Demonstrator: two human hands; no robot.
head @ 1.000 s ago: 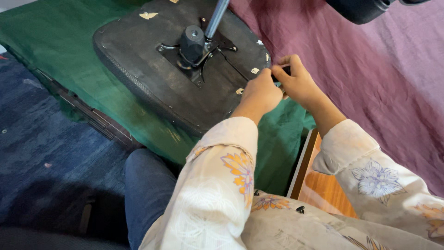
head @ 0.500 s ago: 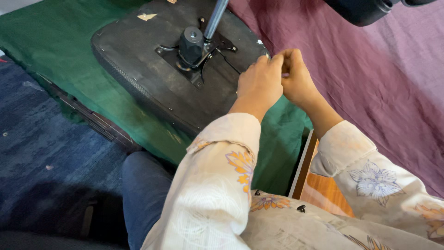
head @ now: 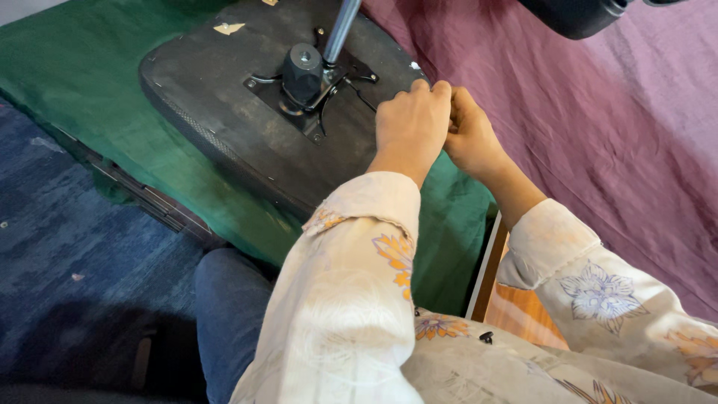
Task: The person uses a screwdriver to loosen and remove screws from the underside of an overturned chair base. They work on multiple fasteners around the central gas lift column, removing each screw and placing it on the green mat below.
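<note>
At seat edge, both hands meeting: left hand (head: 410, 126) curling loosely, fingertips pressing against right hand (head: 467, 138), also curling closed; whatever they are pinching is hidden between them. Upturned chair seat (head: 224, 97) lying at 10 o'clock from hands, on green cloth (head: 82, 67); metal post (head: 340, 30) rising at 11. Judging: fiddling with small part at rim; next move calling for steady fingertip grip. Maroon cloth (head: 598, 135) spreading at 3 o'clock.

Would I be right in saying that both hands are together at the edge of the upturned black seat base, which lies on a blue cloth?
Not quite: the cloth is green, as the head view shows. The left hand and right hand do meet at the edge of the upturned black seat base.
</note>
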